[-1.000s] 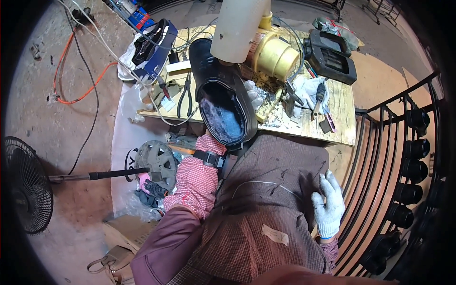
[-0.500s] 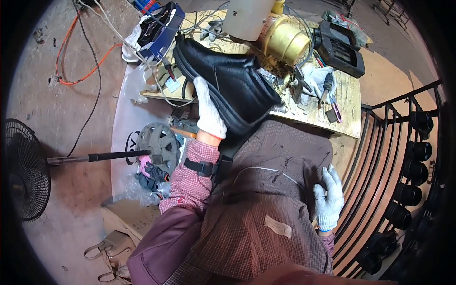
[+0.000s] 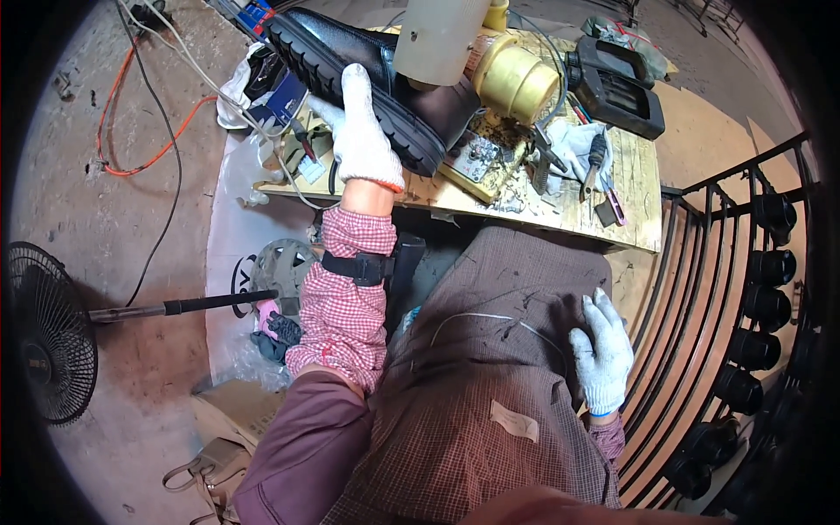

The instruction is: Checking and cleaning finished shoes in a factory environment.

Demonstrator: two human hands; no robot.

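My left hand (image 3: 360,144), in a white knit glove, is closed on a black leather boot (image 3: 350,39) above the workbench (image 3: 634,197). The boot lies tilted, its ridged sole toward me and its toe pointing to the upper left. Its shaft end is partly hidden behind a pale cylinder (image 3: 442,39) that hangs over the bench. Beside that cylinder is a yellow ribbed machine part (image 3: 518,79). My right hand (image 3: 604,354), also gloved, rests on the brown checked apron (image 3: 472,385) over my lap, fingers stretched out and holding nothing.
On the bench lie scraps, a brush-like tool (image 3: 596,162), a white cloth (image 3: 569,144) and a black tray-like part (image 3: 619,87). A rack (image 3: 669,289) with several black shoes stands at right. A fan (image 3: 48,324) stands at left, near an orange cord (image 3: 112,122).
My left hand has carried the boot up and away from my lap, toward the cylinder, and tipped it so more sole shows. My right hand stays on the apron.
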